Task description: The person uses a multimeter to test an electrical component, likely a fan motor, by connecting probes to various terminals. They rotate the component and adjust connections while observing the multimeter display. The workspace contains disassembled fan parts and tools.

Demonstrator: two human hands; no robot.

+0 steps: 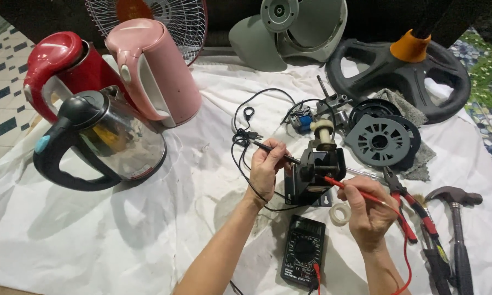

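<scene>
A small black fan motor with a cream spool on top stands on the white cloth. My left hand pinches a black test probe whose tip touches the motor's left side. On the other side my right hand holds a red test probe against the motor's right side. A black multimeter lies in front of the motor between my forearms, with red and black leads running from it.
Three electric kettles stand at left: red, pink, steel with black handle. Fan blade, fan grille, black fan base, round grey parts, red-handled pliers, hammer, tape roll.
</scene>
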